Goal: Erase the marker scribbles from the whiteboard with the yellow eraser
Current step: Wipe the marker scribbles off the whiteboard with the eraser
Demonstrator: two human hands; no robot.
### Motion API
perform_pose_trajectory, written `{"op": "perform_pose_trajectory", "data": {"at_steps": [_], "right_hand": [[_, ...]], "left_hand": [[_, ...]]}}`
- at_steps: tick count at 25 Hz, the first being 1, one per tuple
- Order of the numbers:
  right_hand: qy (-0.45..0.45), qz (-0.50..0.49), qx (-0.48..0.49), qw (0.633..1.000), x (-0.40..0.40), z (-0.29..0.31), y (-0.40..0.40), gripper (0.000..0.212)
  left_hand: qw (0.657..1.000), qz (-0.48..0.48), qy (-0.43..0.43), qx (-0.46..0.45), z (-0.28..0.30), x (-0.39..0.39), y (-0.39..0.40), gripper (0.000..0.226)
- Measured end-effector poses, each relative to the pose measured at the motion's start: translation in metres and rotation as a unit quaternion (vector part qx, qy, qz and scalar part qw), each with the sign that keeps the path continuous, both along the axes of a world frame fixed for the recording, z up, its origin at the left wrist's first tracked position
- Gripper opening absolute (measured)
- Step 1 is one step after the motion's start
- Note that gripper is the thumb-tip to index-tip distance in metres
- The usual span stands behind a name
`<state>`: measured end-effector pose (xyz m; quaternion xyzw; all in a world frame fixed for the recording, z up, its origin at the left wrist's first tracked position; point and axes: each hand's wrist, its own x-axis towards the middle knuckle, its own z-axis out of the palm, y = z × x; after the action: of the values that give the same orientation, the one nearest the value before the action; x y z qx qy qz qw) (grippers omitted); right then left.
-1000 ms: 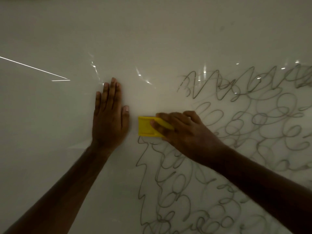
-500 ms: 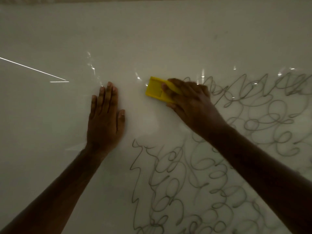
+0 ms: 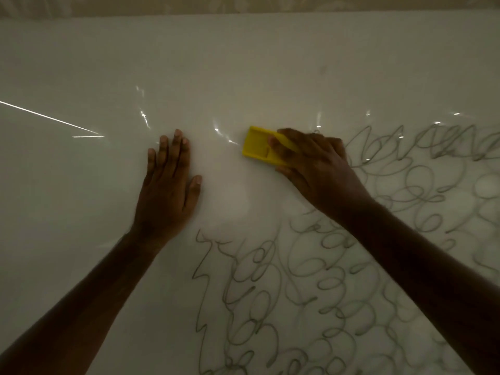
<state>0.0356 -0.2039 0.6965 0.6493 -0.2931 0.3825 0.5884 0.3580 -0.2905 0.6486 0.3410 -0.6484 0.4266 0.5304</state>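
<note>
Whiteboard (image 3: 243, 63) fills nearly the whole view, glossy w/ small glare spots; strip of beige patterned surface (image 3: 243, 4) along the top edge. Marker scribbles (image 3: 311, 280), grey loops & zigzags, cover the lower-centre & right part; left side and a patch btwn the hands are bare white. Right hand (image 3: 319, 169) grips the yellow eraser (image 3: 257, 146), fingers curled over its back, eraser flat on the board at the scribbles' upper-left edge. Left hand (image 3: 169, 185) released, fingers straight, palm flat on the board left of the eraser.

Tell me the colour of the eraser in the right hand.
Yellow: the eraser gripped by the right hand shows clearly in the head view.
</note>
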Motion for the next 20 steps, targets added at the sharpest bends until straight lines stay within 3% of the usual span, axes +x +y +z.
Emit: {"op": "perform_pose_trajectory", "data": {"at_steps": [4, 12, 15, 20], "right_hand": [[-0.038, 0.011, -0.012, 0.999, 0.031, 0.023, -0.009, 0.055], [0.089, -0.016, 0.027, 0.996, -0.028, -0.064, 0.002, 0.054], [0.081, -0.048, -0.006, 0.996, -0.060, -0.025, 0.008, 0.053], [-0.043, -0.005, -0.028, 0.999, -0.030, 0.052, 0.000, 0.057]], "left_hand": [[1.000, -0.005, -0.009, -0.005, 0.015, -0.027, 0.003, 0.072], [1.000, 0.000, -0.019, -0.013, 0.017, -0.046, 0.006, 0.069], [0.999, 0.011, -0.033, -0.022, 0.020, -0.048, 0.006, 0.069], [0.999, 0.001, -0.025, -0.027, 0.026, -0.065, 0.008, 0.069]]}}
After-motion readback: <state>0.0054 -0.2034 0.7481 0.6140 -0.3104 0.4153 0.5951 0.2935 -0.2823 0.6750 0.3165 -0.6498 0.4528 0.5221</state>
